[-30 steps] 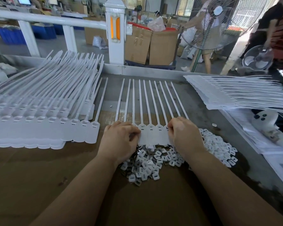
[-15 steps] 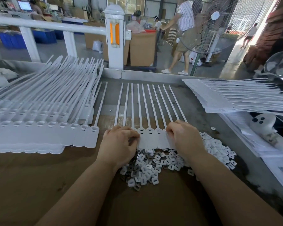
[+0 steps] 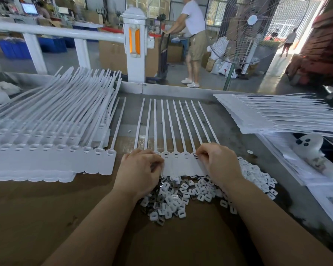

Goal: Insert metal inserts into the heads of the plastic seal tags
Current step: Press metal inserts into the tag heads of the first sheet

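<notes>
A row of white plastic seal tags [image 3: 176, 162] lies flat in front of me, heads toward me and straps pointing away. A loose heap of small white and metal inserts [image 3: 183, 196] covers the table just below the heads. My left hand [image 3: 140, 169] rests curled on the left end of the row, over the heads there; what its fingers hold is hidden. My right hand [image 3: 217, 162] pinches a small dark insert [image 3: 196, 155] at the head of a tag near the right end.
A big stack of finished-looking tags [image 3: 46, 150] fills the left of the table. Another tag stack [image 3: 277, 116] lies at the right, beside papers and a white plush toy [image 3: 308, 146]. A metal rail [image 3: 171, 90] edges the table; behind it are a standing fan [image 3: 244, 29] and a person [image 3: 194, 39].
My right hand has lifted off the heads and now pinches an insert at a right-hand tag. My left hand stays put. The view has shifted; a person walks behind the rail.
</notes>
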A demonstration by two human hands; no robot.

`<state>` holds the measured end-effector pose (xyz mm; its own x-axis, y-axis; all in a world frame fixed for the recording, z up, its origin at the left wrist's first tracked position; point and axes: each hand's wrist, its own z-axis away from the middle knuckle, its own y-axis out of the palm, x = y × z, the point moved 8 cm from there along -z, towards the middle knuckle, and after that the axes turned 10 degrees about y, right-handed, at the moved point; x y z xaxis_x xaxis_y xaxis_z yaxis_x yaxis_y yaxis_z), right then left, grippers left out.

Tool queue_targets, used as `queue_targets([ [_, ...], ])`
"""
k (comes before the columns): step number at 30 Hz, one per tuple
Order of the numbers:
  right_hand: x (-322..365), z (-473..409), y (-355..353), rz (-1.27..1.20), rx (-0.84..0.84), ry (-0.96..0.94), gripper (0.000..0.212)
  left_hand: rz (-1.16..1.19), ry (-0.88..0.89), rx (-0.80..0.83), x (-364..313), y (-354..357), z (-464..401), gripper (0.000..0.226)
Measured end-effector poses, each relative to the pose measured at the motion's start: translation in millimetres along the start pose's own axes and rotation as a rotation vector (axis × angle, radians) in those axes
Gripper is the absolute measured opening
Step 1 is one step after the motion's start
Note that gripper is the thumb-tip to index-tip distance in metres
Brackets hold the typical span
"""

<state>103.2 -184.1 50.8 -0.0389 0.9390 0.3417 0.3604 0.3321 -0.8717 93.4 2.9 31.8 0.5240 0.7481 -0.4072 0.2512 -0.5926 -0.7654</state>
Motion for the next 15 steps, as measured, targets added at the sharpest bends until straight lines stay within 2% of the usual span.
queue_targets([
  [6,-0.2,-0.2,-0.6,-0.007,-0.007,0.003,0.015,-0.003,0.003,-0.003,-0.1,-0.2,0.1,0.018],
  [15,2.0,0.4,6.3,0.132,0.009,-0.015,0.019,-0.003,0.01,-0.013,-0.4,-0.2,-0.6,0.017],
])
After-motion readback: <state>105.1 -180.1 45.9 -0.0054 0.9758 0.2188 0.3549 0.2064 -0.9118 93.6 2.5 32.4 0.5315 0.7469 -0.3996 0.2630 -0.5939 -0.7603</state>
